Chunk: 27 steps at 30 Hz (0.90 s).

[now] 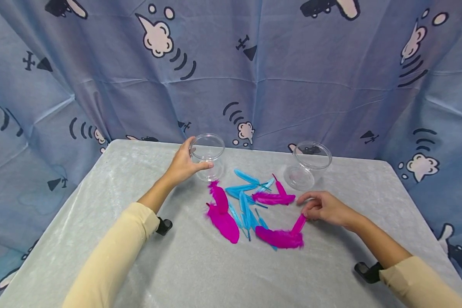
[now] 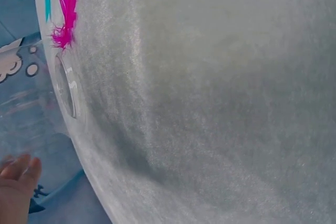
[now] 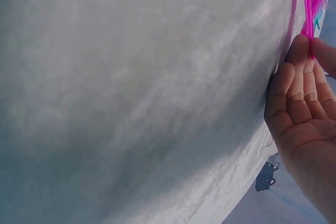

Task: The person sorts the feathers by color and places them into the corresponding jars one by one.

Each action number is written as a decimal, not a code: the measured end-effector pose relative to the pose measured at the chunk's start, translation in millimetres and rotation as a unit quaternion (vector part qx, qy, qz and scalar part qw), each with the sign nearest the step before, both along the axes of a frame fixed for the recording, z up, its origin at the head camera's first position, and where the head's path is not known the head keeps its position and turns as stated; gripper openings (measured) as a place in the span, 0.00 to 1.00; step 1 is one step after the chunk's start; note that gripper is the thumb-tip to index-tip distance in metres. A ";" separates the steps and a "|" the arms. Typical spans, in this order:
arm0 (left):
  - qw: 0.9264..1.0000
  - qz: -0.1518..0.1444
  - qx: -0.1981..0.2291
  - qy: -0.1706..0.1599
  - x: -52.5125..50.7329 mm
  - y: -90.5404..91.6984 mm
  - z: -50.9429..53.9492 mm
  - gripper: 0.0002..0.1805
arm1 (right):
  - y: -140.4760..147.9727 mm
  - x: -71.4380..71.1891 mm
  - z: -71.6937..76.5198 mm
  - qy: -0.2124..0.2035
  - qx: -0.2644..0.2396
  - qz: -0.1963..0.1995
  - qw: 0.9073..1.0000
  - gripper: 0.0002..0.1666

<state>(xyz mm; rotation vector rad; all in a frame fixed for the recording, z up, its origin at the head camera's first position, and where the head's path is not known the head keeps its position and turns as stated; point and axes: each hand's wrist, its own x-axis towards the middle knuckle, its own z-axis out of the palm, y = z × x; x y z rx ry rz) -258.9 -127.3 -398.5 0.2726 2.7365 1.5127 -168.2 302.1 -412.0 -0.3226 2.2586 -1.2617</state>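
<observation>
My right fingers [image 1: 312, 212] pinch a magenta feather [image 1: 299, 223] right of the blue feathers [image 1: 244, 208], my left fingers [image 1: 187, 146] grip the far-left clear cup [image 1: 212, 151]; since feathers overlap, lifting fast could drag others along.

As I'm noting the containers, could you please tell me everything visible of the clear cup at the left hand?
The clear cup is see-through and plastic-looking, with a round, open rim and a round base. It appears empty and upright, towards the far edge of the table, beyond two pink feathers. The left hand holds its left side, thumb across the front.
</observation>
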 end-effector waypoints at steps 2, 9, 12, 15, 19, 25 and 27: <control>1.000 -0.002 -0.002 -0.006 0.4 -0.3 -0.4 0.60 | 1.8 -0.2 1.4 0.008 0.004 -0.001 1.000 0.21; 1.000 -0.002 -0.009 -0.010 2.1 -0.3 -0.1 0.59 | 10.7 1.0 16.4 0.051 0.010 -0.014 0.999 0.23; 1.000 -0.002 -0.011 -0.010 2.4 -0.3 0.2 0.59 | 12.5 2.5 25.6 0.058 0.005 -0.020 0.998 0.24; 1.000 -0.003 -0.012 -0.008 2.4 -0.5 0.5 0.59 | 13.7 3.7 34.2 0.066 0.000 -0.029 0.997 0.25; 1.000 -0.002 -0.013 -0.006 1.8 -1.2 -0.1 0.59 | 17.3 4.7 42.8 0.082 -0.001 -0.047 0.996 0.27; 1.000 -0.005 -0.009 -0.008 1.5 -0.7 -1.6 0.60 | 26.1 6.1 50.9 0.113 0.024 -0.085 0.990 0.27; 1.000 -0.005 -0.007 -0.009 1.4 -0.6 -2.3 0.59 | 28.8 6.0 52.1 0.126 0.033 -0.093 0.987 0.27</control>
